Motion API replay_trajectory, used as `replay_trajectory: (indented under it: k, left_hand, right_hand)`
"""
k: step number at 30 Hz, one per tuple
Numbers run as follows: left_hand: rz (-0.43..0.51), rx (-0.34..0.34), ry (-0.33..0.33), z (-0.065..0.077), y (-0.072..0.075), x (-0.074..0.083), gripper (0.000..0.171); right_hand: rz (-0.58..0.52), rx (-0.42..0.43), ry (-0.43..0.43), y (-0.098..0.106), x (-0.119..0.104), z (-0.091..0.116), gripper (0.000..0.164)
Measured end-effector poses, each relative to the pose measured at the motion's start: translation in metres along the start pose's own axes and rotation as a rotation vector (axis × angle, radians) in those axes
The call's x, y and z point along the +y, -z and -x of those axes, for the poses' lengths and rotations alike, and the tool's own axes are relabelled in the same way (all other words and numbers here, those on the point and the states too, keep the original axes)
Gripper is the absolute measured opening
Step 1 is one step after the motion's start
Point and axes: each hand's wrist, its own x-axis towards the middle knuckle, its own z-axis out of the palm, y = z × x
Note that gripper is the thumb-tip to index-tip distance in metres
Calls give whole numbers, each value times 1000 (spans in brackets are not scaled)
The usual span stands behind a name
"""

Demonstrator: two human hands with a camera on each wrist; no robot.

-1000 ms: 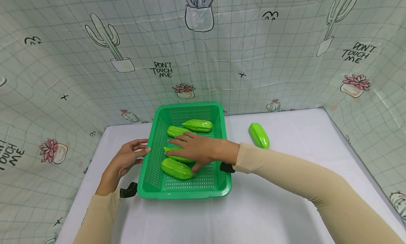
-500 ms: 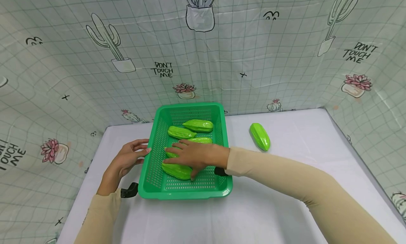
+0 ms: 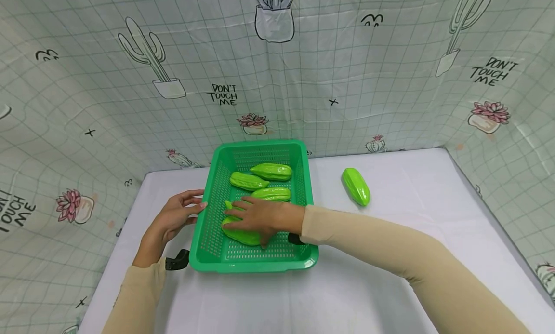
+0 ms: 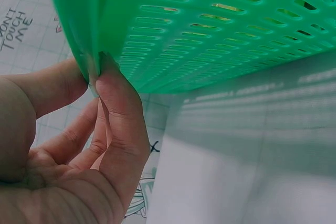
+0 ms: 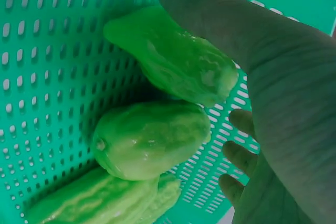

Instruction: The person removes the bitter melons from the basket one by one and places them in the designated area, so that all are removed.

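Note:
A green slotted basket (image 3: 253, 266) stands on the white table with several light-green ribbed gourds, like bitter melons, inside. In the left wrist view my left hand (image 4: 100, 145) pinches the basket's side rim between thumb and forefinger. My right hand (image 3: 260, 220) is over the front of the basket, fingers spread, partly covering the front gourd (image 3: 240, 235) and the one just behind it. From the right wrist, the thumb lies along a gourd (image 5: 173, 59) and other fingertips show beside the gourds. A middle gourd (image 3: 273, 194) and two back gourds (image 3: 249, 180) are uncovered.
One more gourd (image 3: 356, 187) lies on the white tabletop (image 3: 390, 175) to the right of the basket. A grid-patterned cloth (image 3: 303, 73) with cactus drawings hangs behind and along both sides.
My right hand has drawn back toward the front of the basket, uncovering the middle and back-left gourds. The left hand keeps its hold on the rim.

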Motion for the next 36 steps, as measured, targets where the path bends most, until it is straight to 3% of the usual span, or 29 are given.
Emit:
replay_trajectory:
  k: [36]
  left_hand:
    - [1, 9, 17, 1, -1, 0, 58]
  right_hand:
    - [144, -49, -13, -1, -13, -12, 113]
